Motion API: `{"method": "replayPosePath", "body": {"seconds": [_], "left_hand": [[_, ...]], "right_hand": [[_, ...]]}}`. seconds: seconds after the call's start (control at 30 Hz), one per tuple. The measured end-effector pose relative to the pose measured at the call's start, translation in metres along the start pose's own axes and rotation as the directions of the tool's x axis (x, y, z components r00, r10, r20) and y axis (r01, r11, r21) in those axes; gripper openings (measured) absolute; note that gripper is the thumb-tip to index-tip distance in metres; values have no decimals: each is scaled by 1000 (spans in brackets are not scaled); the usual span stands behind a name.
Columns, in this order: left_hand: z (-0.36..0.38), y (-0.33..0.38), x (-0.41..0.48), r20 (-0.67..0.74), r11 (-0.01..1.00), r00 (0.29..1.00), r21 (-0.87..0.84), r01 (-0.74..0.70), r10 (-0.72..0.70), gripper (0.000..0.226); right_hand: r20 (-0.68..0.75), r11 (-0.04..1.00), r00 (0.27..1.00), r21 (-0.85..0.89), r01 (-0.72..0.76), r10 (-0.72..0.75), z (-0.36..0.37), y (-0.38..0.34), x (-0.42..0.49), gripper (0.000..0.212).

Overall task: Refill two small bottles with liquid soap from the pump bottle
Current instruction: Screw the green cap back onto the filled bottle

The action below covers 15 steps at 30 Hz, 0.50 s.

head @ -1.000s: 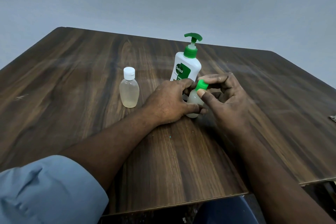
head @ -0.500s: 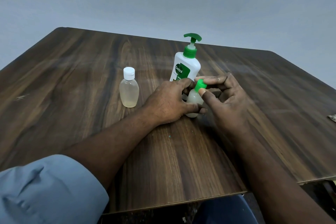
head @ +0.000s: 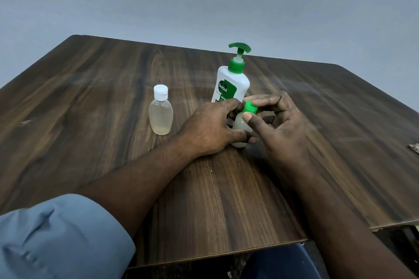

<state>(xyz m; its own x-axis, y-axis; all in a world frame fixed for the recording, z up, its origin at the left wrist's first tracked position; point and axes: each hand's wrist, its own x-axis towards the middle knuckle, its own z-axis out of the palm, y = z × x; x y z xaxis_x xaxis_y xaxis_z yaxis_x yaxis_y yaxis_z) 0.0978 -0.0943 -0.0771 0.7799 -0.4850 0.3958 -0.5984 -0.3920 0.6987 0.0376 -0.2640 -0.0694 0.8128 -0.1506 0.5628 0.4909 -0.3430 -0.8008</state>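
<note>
While two bottles stand free on the brown counter, a third one sits between both hands. The pump bottle is white with a green top. It stands just behind the hands, and the left fingers hide the bottom of its label. The white-cap bottle stands alone to the left, apart from the hands, with a little pale soap low inside. A tiny scrap lies at the far right edge of the counter. A blue sleeve shows at the near left.

The green-cap bottle stands on the counter in front of the pump bottle. The left hand wraps around its body, fingers curled round the far side and thumb low across the front. The right hand pinches the cap between thumb and first finger. Its other fingers curl behind.

Next to a second ago, very little is different. Both hands hold on the same way, the cap is on the bottle as before, and all three bottles are in the same spots.
</note>
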Motion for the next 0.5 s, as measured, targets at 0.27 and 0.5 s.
{"method": "replayPosePath", "body": {"seconds": [0.27, 0.5], "left_hand": [[0, 0, -1, -11, 1000, 1000, 1, 4, -4, 56], [-1, 3, -2, -7, 1000, 1000, 4, 17, -17, 64]], "right_hand": [[-75, 995, 995, -73, -69, 64, 0, 2, -1, 28], [-42, 1000, 999, 0, 1, -1, 0, 0, -1, 15]]}}
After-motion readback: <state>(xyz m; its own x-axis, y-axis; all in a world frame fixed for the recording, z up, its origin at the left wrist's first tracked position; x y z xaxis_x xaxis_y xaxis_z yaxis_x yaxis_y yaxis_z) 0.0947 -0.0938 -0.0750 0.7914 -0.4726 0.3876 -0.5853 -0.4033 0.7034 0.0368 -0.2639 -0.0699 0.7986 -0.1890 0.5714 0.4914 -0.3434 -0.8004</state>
